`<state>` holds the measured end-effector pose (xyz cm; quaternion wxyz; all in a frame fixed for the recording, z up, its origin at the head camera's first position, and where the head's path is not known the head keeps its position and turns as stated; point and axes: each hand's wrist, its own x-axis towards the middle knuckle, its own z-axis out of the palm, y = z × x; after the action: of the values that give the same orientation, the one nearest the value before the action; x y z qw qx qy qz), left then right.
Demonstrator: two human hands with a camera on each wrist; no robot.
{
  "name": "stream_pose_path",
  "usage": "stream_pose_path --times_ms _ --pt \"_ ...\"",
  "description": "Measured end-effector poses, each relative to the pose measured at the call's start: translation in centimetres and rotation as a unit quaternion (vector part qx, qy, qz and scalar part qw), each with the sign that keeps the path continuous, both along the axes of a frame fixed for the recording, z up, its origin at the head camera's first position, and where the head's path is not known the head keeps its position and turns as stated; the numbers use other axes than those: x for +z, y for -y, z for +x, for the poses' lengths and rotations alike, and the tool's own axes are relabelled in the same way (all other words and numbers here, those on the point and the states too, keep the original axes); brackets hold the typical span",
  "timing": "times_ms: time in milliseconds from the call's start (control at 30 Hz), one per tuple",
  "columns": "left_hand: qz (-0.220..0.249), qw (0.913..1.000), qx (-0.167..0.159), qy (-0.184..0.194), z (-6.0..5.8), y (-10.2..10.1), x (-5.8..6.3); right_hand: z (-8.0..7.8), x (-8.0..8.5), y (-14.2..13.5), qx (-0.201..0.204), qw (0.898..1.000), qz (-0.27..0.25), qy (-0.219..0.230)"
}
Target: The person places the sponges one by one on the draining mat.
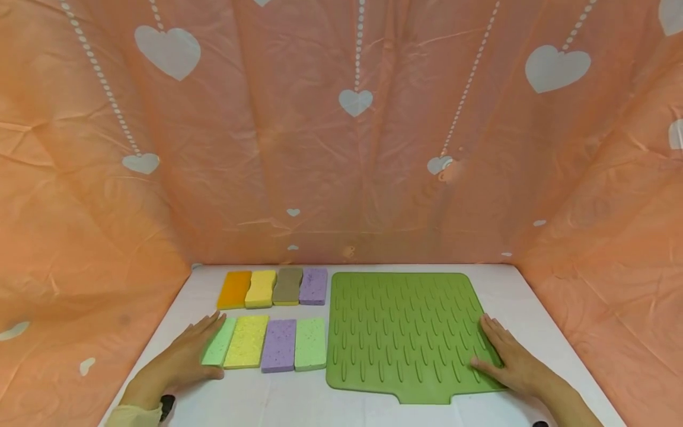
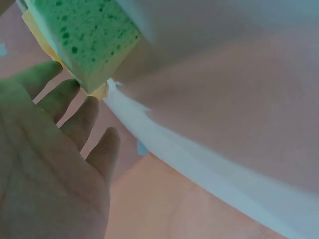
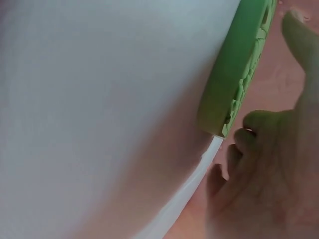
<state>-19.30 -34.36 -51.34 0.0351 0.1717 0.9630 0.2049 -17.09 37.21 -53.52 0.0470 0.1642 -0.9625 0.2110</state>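
My left hand (image 1: 184, 359) lies at the left end of the front row of sponges, fingers extended beside a light green sponge (image 1: 219, 345) that it partly covers. In the left wrist view, the spread fingers are close to the pitted green sponge (image 2: 87, 42); contact is unclear. The front row continues with a yellow sponge (image 1: 246, 342), a purple sponge (image 1: 278, 346) and another light green sponge (image 1: 310, 344). At the right edge of a green ridged mat (image 1: 395, 332) is my right hand (image 1: 509, 362), its thumb over the mat's corner. It grips nothing.
Behind lies a second row: an orange sponge (image 1: 235, 289), a waisted yellow sponge (image 1: 260, 289), a brownish sponge (image 1: 287, 286) and a purple sponge (image 1: 313, 287). The white tabletop (image 1: 293, 400) is enclosed by an orange curtain (image 1: 352, 178) with hearts.
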Motion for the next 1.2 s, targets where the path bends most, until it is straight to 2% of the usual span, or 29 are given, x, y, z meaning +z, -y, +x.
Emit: stream_pose_path --times_ms 100,267,433,567,1000,1200 --pt "-0.008 1.0000 -0.001 0.005 -0.2 0.2 0.0 0.1 -0.1 0.0 -0.006 1.000 -0.008 0.025" --pt "-0.018 0.9996 -0.003 0.022 -0.3 0.3 0.2 0.2 -0.5 0.0 -0.005 0.999 -0.015 0.041" --pt "-0.010 0.9980 0.004 0.062 -0.3 0.2 0.9 0.4 -0.7 0.1 -0.001 0.999 -0.013 0.032" --pt "-0.003 0.9970 0.010 0.077 -0.5 0.2 1.3 0.6 -0.9 0.2 0.001 1.000 -0.007 0.019" --pt "0.001 0.9952 0.011 0.097 -1.0 0.5 1.8 0.7 -0.9 0.2 -0.001 1.000 0.003 0.008" --pt "0.005 0.9942 0.004 0.108 -1.0 0.7 1.9 0.7 -0.8 0.2 -0.001 1.000 0.001 0.017"
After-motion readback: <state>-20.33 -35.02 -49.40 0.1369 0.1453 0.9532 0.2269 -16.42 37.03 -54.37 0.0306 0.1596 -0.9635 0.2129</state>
